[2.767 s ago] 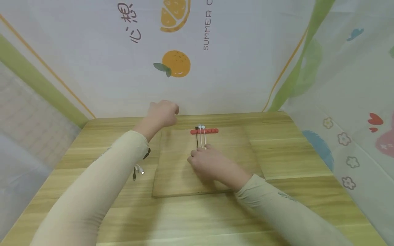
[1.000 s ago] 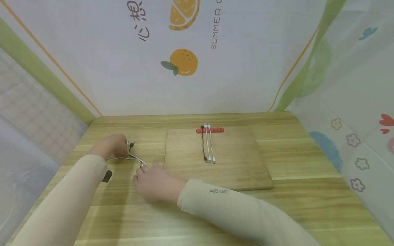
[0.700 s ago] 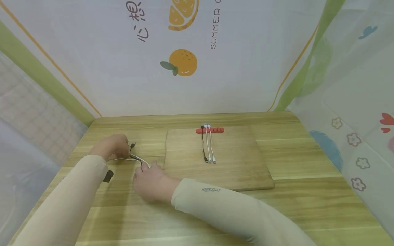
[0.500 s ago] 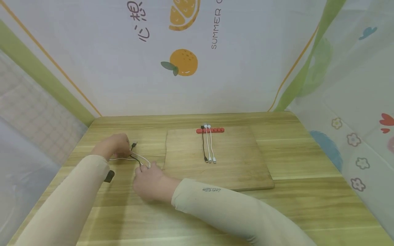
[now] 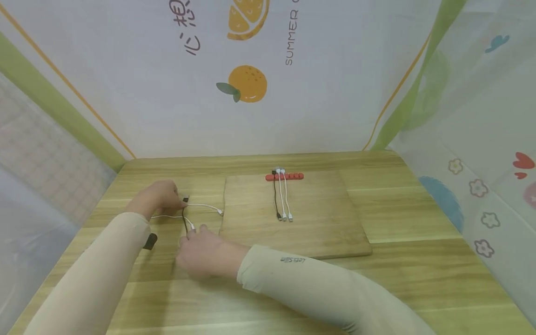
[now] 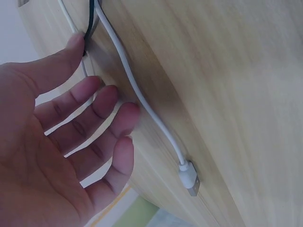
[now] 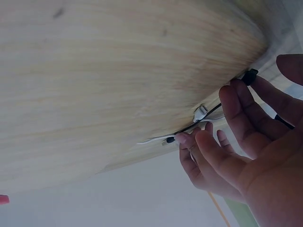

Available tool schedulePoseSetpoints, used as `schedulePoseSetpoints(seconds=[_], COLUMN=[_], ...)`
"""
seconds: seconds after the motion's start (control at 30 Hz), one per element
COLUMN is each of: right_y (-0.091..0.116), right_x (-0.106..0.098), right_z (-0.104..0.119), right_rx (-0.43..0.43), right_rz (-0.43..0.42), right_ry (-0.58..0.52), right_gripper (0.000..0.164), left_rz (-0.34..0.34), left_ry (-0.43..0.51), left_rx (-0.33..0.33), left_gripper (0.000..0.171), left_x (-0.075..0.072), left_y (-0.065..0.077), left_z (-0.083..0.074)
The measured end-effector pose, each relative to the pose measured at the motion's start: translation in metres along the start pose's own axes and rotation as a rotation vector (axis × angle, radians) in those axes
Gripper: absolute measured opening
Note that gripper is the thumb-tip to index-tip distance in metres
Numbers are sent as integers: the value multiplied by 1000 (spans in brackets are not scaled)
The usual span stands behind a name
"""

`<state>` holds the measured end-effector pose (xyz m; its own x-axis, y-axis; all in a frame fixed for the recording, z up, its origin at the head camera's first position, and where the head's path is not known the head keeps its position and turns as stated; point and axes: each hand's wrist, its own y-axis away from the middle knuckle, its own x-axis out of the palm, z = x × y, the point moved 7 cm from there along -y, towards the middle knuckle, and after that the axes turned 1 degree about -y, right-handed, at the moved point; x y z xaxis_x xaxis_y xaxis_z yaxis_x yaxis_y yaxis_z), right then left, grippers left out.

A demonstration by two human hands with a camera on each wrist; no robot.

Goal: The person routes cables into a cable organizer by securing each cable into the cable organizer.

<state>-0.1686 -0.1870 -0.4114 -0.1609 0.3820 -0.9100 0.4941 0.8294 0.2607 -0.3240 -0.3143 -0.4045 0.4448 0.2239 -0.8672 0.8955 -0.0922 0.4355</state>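
My left hand [image 5: 161,194] is at the left of the table, its thumb tip against a black USB cable [image 6: 91,21]. Its fingers are loosely curved, with a gap to the thumb. At the same cable's nearer end my right hand [image 5: 205,253] holds the black plug [image 7: 249,76] at its fingertips. One white cable [image 5: 203,205] stretches rightward, its small plug close to the board's left edge. A second white cable [image 6: 137,90] passes beside my left fingers to a USB plug [image 6: 189,179]. Its other plug [image 7: 200,112] lies near my right fingertips.
A wooden board [image 5: 318,232] lies mid-table. On its far edge, a red cable clip strip [image 5: 295,176] holds one black cable [image 5: 275,195] and two white ones, running side by side toward me. Printed white curtains [image 5: 335,93] stand behind and beside the wooden table [image 5: 402,204].
Both hands moved from around the board to the loose cables at the left. The bunched cables have spread apart; one white cable left my right fingers and now extends toward the board.
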Motion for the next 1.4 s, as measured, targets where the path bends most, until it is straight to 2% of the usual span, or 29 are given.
schedulePoseSetpoints(seconds=[0.1, 0.23, 0.37, 0.53, 0.77, 0.9, 0.97, 1.1, 1.2, 1.27, 1.4], right_y=[1, 1, 1, 2, 2, 3, 3, 3, 3, 4, 6], right_x=[-1, 0, 1, 2, 3, 2, 2, 3, 4, 5, 5], right_z=[1, 1, 2, 3, 3, 3, 3, 5, 5, 5, 5], right_rx=[1, 0, -5, 4, 29, 31, 28, 25, 24, 26, 19], right_rz=[-4, 1, 2, 5, 14, 13, 15, 28, 39, 42, 40], right_ry=[6, -9, -18, -20, -1, -7, -11, -24, -32, -39, -32], right_gripper=[27, 30, 30, 31, 35, 33, 31, 28, 28, 28, 28], left_rz=[-11, -66, -113, -136, -103, -98, -105, -143, -182, -202, -186], left_ry=[-8, -47, -87, -109, -82, -93, -116, -152, -146, -137, -124], left_rx=[14, 66, 131, 175, 171, 160, 158, 165, 163, 160, 172], left_gripper=[42, 30, 41, 21, 10, 22, 26, 22, 13, 14, 20], left_x=[1, 1, 0, 0, 1, -1, -1, -5, -10, -12, -8], left_y=[-4, -5, -2, -1, 0, 2, 2, -1, -5, -8, -13], left_z=[-1, -6, -14, -19, -20, -20, -20, -24, -28, -30, -35])
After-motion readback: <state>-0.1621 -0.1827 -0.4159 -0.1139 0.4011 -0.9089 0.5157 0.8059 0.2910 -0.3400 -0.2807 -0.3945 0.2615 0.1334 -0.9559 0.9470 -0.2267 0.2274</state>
